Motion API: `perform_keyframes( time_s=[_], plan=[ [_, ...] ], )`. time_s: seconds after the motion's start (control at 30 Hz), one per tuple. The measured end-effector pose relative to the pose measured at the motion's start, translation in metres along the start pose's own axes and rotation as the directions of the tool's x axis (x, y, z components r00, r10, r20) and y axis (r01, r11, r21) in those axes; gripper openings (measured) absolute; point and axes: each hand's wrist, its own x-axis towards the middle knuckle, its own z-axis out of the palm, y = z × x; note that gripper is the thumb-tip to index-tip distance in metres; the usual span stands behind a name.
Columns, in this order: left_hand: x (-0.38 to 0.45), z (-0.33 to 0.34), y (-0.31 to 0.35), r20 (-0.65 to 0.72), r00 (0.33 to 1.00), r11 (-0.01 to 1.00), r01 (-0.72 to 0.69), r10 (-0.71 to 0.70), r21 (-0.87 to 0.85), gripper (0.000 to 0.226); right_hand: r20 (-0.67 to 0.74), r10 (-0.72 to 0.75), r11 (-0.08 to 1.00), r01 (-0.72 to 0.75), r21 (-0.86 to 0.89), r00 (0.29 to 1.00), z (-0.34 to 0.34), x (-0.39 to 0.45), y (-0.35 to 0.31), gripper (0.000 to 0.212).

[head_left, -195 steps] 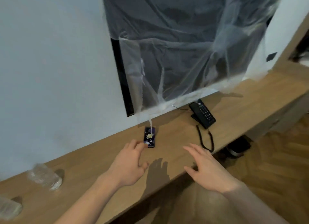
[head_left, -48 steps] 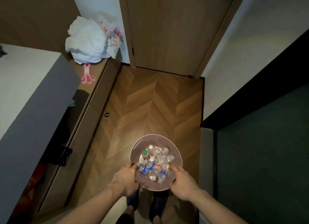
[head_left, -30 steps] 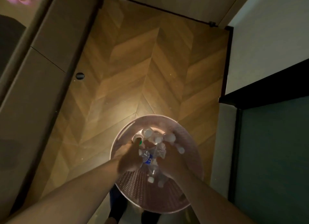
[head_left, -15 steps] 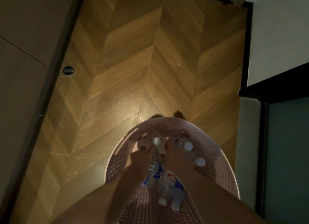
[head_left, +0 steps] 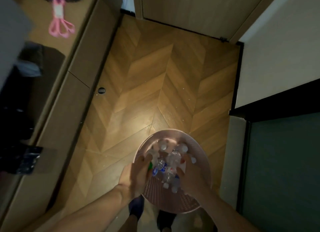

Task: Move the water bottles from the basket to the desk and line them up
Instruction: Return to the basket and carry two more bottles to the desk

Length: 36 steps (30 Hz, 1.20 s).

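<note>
A round pink perforated basket stands on the floor at my feet, with several clear water bottles heaped inside. My left hand reaches over its left rim, fingers curled around a green-capped bottle. On the right side of the pile, my right hand is closed around a bottle with a red and white label. Both hands cover part of the heap. The long wooden desk top runs along the left.
Herringbone wood floor stretches ahead to a closed door. A pink looped item lies on the desk top. A white wall and a dark glass panel close off the right side. A round floor stop sits by the cabinet.
My head has lifted away from the basket, so the door and desk are back in view. Both hands, which were reaching among the bottles, are now closed on bottles.
</note>
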Motion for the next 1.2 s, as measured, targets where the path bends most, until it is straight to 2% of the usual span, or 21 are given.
perform_keyframes(
  time_s=[0.1, 0.2, 0.3, 0.33, 0.43, 0.5, 0.57, 0.67, 0.83, 1.0, 1.1, 1.2],
  plan=[
    [-0.076, -0.069, 0.032, -0.058, 0.998, 1.000, 0.010, -0.009, 0.014, 0.042, 0.041, -0.066, 0.998, 0.067, -0.011, 0.997, -0.069, -0.066, -0.047, 0.042],
    [-0.145, -0.126, 0.059, -0.089, 0.996, 0.993, 0.008, 0.002, 0.115, 0.033, 0.183, -0.033, 0.997, 0.046, -0.067, 0.983, -0.140, -0.135, -0.087, 0.029],
    [-0.207, -0.181, 0.093, -0.136, 0.991, 0.986, 0.028, -0.006, 0.164, 0.030, 0.216, -0.144, 0.979, 0.170, -0.110, 0.966, -0.191, -0.188, -0.128, 0.017],
    [-0.224, -0.193, 0.100, -0.171, 0.985, 0.987, 0.025, 0.003, 0.159, 0.028, 0.216, -0.187, 0.969, 0.216, -0.122, 0.958, -0.202, -0.202, -0.141, 0.014],
    [-0.296, -0.220, 0.128, -0.274, 0.957, 0.988, 0.123, -0.094, 0.090, 0.025, 0.243, -0.328, 0.913, 0.372, -0.165, 0.913, -0.226, -0.246, -0.176, 0.014],
    [-0.341, -0.218, 0.139, -0.385, 0.906, 0.982, 0.188, -0.178, -0.013, 0.023, 0.292, -0.405, 0.870, 0.464, -0.167, 0.866, -0.235, -0.269, -0.195, 0.016],
    [-0.382, -0.210, 0.147, -0.466, 0.837, 0.957, 0.252, -0.288, -0.140, 0.021, 0.334, -0.477, 0.817, 0.550, -0.173, 0.813, -0.239, -0.289, -0.212, 0.017],
    [-0.441, -0.190, 0.155, -0.569, 0.696, 0.895, 0.285, -0.439, -0.342, 0.019, 0.422, -0.576, 0.718, 0.680, -0.148, 0.700, -0.234, -0.318, -0.241, 0.019],
    [-0.531, -0.165, 0.164, -0.672, 0.430, 0.798, 0.306, -0.603, -0.519, 0.017, 0.588, -0.649, 0.488, 0.857, -0.165, 0.483, -0.213, -0.387, -0.287, 0.015],
    [-0.619, -0.137, 0.161, -0.675, 0.189, 0.697, 0.282, -0.714, -0.659, 0.019, 0.688, -0.674, 0.268, 0.957, -0.112, 0.269, -0.181, -0.466, -0.319, 0.011],
    [-0.678, -0.116, 0.156, -0.664, 0.029, 0.645, 0.270, -0.747, -0.715, 0.023, 0.744, -0.650, 0.125, 0.987, -0.097, 0.156, -0.144, -0.524, -0.340, 0.011],
    [-0.744, -0.092, 0.148, -0.647, -0.092, 0.609, 0.260, -0.757, -0.750, 0.023, 0.783, -0.620, 0.010, 0.999, -0.048, 0.044, -0.097, -0.590, -0.355, 0.015]
  ],
)
